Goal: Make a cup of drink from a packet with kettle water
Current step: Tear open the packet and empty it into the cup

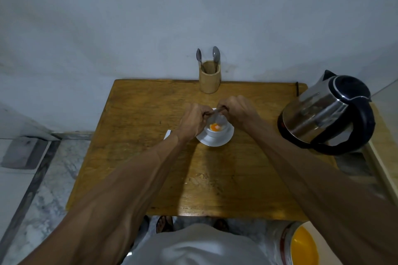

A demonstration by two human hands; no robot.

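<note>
Worn wooden table (133,157): both hands' grip pinches crinkled packet (215,112) (over cup (217,129)).

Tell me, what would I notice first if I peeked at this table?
Two hands, the left hand and the right hand, meet in the middle of the wooden table, holding a packet over a white cup with orange powder inside. The cup sits on a saucer. A shiny kettle stands at the right edge, and a wooden holder with two spoons stands at the back.
</note>
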